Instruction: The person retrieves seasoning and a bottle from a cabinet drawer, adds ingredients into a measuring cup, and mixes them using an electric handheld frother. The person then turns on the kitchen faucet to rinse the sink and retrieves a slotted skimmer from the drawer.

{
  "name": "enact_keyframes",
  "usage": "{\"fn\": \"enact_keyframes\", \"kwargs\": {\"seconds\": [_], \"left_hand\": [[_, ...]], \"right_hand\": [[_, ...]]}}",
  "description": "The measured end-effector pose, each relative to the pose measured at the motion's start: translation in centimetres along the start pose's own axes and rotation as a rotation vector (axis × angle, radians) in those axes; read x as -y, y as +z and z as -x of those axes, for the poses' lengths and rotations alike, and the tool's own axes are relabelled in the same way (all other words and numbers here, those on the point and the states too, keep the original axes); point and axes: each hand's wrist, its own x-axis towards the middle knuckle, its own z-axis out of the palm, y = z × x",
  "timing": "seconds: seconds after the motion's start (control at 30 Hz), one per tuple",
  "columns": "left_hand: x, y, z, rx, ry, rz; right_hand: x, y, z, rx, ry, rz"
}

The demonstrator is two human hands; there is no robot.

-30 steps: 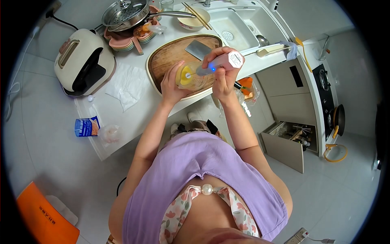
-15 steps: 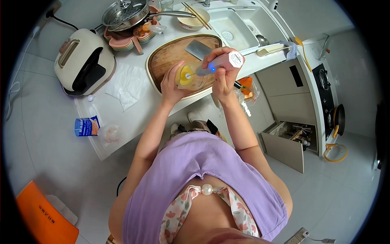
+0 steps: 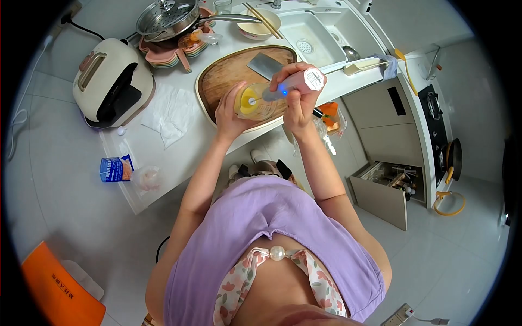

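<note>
My left hand (image 3: 229, 113) wraps round a clear cup (image 3: 263, 111) with yellow liquid (image 3: 247, 104) inside. In my right hand (image 3: 299, 108) is a pale pink handheld electric mixer (image 3: 298, 82), its blue light lit. The mixer points down and left into the cup, and a small white part shows in the yellow liquid. Both are held over the near side of a wooden cutting board (image 3: 220, 76) with a pale rim. A cleaver blade (image 3: 265, 66) lies flat on the board, and my right hand hides its handle end.
A cream rice cooker (image 3: 111, 81) and a lidded steel pan (image 3: 168, 24) stand left and back. Chopsticks (image 3: 262, 20) rest across a bowl (image 3: 254, 34) beside the sink (image 3: 296, 32). A plastic bag (image 3: 171, 117) and a blue packet (image 3: 116, 169) lie left. A drawer (image 3: 380, 198) stands open at right.
Hardly anything differs. My right hand and the mixer have shifted very slightly, while the cup stays in my left hand at the same spot.
</note>
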Motion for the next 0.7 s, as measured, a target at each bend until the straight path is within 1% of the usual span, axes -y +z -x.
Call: {"fn": "enact_keyframes", "kwargs": {"seconds": [0.47,0.7], "left_hand": [[-0.12,-0.15,-0.08,0.001,-0.011,0.006],[0.05,-0.31,-0.28,0.03,-0.011,0.002]], "right_hand": [[-0.08,0.0,-0.1,0.018,-0.001,0.062],[-0.09,0.07,-0.1,-0.011,-0.012,0.019]]}}
